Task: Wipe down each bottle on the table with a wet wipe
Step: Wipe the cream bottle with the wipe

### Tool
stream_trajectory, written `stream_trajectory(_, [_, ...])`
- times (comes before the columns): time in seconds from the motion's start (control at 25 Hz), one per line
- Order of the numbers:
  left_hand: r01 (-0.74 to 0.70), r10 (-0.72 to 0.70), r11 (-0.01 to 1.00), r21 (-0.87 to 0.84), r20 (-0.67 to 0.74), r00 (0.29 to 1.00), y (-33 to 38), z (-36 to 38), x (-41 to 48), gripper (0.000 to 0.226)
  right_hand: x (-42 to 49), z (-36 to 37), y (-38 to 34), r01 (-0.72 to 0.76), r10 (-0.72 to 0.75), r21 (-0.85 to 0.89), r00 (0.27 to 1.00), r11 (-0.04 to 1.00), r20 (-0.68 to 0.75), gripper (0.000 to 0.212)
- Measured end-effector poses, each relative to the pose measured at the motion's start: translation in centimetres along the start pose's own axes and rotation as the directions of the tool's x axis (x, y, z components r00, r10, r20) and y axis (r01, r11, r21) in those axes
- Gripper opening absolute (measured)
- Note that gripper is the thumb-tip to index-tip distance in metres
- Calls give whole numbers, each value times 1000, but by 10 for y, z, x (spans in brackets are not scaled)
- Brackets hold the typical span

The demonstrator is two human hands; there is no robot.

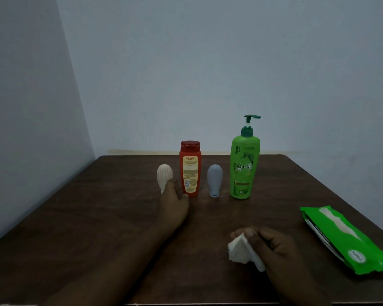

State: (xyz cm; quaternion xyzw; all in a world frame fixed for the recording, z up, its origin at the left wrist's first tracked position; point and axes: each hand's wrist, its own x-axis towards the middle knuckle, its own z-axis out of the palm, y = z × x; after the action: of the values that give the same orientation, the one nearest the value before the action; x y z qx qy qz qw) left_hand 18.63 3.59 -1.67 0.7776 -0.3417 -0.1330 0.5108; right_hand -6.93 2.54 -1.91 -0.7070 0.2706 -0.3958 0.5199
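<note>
While right hand (272, 244) pinches crumpled white wet wipe (241, 250) near desk (97, 217) front, left hand (175, 200) curls round base of ribbed white bottle (164, 173), leftmost in row. Step, likely: pick-up for wiping. Next: bring together, work wipe into ribs. Red bottle (190, 171), matte grey bottle (215, 180), glossy green pump bottle (243, 171) upright alongside.

Dark brown, faintly grained wooden tabletop (97, 206). Orange-red plastic bottle (196, 160), dark red cap (190, 145), pale yellow label (190, 176) with fine print. Bright green pump bottle (243, 151), darker green pump head (251, 117), leafy pattern and white lettering. Cream-white ribbed small bottle (164, 173). Plain grey-blue small bottle (215, 180). White crumpled wet wipe (241, 250). Glossy green wipe packet (363, 257), whitish strip (338, 224) along top. Pale blue-grey wall (208, 62).
</note>
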Motion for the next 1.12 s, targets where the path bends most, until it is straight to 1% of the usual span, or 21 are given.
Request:
stream_trajectory(0.08, [32, -32, 999, -8, -76, 997, -8, -7, -6, 27, 2, -1, 2, -68, 78, 85, 990, 994, -117, 25])
stream_trajectory(0.12, [41, -38, 999, 27, -116, 992, -10, -13, -8, 24, 4, -2, 4, -97, 119, 130, 978, 987, -172, 23])
stream_trajectory(0.16, [60, -39, 990, 127, -163, 986, -12, -20, -6, 30, 4, -3, 4, -123, 159, 185, 968, 975, -194, 20])
stream_trajectory(0.24, [140, -47, 918, 372, -248, 968, -17, -31, 1, 56, 4, -3, 3, -152, 203, 269, 964, 951, -174, 18])
stream_trajectory(0.28, [180, -67, 889, 421, -269, 961, -18, -33, 6, 67, 4, -3, 4, -148, 199, 284, 967, 947, -159, 18])
stream_trajectory(0.36, [216, -121, 895, 391, -254, 960, -15, -33, 15, 83, 4, -2, 2, -124, 166, 260, 975, 958, -146, 22])
stream_trajectory(0.48, [228, -150, 911, 343, -239, 959, -15, -28, 30, 101, 4, 0, 5, -79, 107, 173, 982, 982, -158, 20])
stream_trajectory(0.56, [228, -153, 920, 320, -242, 958, -18, -26, 39, 104, 5, -1, 9, -92, 116, 164, 983, 982, -142, 22])
stream_trajectory(0.64, [213, -144, 930, 299, -236, 961, -20, -26, 45, 99, 5, -2, 10, -107, 127, 190, 987, 976, -98, 26])
stream_trajectory(0.72, [182, -135, 956, 228, -209, 969, -22, -31, 42, 99, 4, -2, 8, -93, 112, 207, 990, 974, -82, 29])
stream_trajectory(0.8, [160, -142, 980, 120, -144, 979, -20, -42, 25, 100, 3, -2, 6, -91, 110, 201, 990, 975, -87, 29])
stream_trajectory(0.84, [150, -140, 984, 96, -112, 984, -17, -50, 10, 101, 2, -1, 4, -87, 105, 181, 990, 980, -90, 28])
stream_trajectory(0.92, [124, -118, 984, 129, -55, 992, -10, -64, -24, 102, -2, -1, -1, -40, 53, 136, 995, 990, -88, 27])
stream_trajectory(1.0, [97, -106, 975, 199, 37, 994, 3, -73, -65, 104, -5, 2, -5, 7, 5, 113, 995, 994, -100, 28])
stream_trajectory(1.04, [65, -88, 972, 227, 93, 992, 9, -75, -85, 104, -6, 3, -7, 26, -16, 99, 994, 995, -108, 30])
stream_trajectory(1.12, [-57, 7, 964, 261, 188, 982, 20, -76, -118, 103, -7, 2, -7, 53, -46, 50, 988, 997, -145, 30])
